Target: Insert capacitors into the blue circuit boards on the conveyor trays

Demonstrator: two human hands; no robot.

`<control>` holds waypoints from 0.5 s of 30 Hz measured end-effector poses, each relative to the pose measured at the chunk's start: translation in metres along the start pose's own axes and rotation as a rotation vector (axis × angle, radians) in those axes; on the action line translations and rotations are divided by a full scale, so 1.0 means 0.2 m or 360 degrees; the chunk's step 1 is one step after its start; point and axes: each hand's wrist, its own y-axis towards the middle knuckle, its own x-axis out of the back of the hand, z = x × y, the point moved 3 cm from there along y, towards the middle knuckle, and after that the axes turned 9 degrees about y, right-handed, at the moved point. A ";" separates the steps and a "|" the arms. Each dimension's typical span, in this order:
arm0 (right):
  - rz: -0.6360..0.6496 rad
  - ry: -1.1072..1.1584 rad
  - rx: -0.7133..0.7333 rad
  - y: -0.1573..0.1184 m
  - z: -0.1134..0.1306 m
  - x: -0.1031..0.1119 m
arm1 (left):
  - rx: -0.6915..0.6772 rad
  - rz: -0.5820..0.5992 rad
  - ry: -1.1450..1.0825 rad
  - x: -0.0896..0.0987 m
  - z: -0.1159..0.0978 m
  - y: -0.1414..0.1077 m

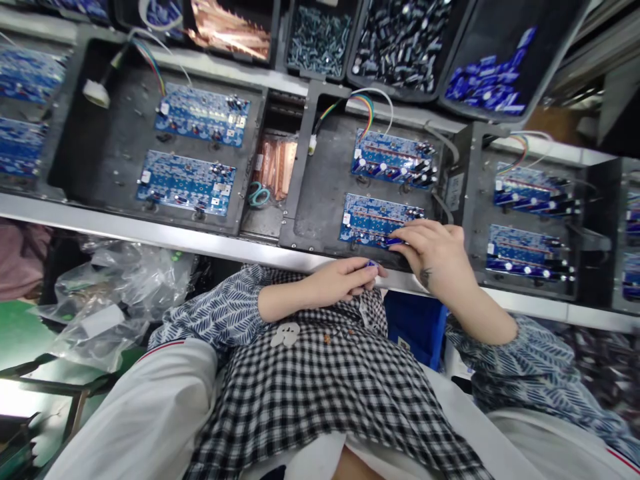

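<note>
My right hand (434, 252) rests on the near edge of a blue circuit board (373, 219) in the middle black tray (325, 193), fingertips pressing a small blue part onto it. My left hand (345, 279) sits curled at the tray's front rim, closed on small blue components, one showing at the fingertips. A second blue board (393, 159) lies farther back in the same tray, with a coloured ribbon cable (363, 103) arching above it.
More trays with blue boards lie left (193, 150) and right (530, 220) along the metal rail. Bins behind hold blue components (487, 83), dark capacitors (400, 40), screws (320, 40) and copper parts (227, 30). Plastic bags (110, 293) lie at lower left.
</note>
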 end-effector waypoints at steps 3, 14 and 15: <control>0.0008 -0.0021 0.0028 0.00 -0.01 0.00 | -0.0074 0.0005 0.0059 0.00 0.00 -0.02; -0.0042 -0.0129 0.0090 0.01 0.05 0.00 | -0.0083 -0.0133 0.0036 0.06 0.02 -0.03; -0.0044 -0.0136 0.0097 0.01 0.06 0.00 | -0.0095 -0.0132 0.0036 0.06 0.01 -0.03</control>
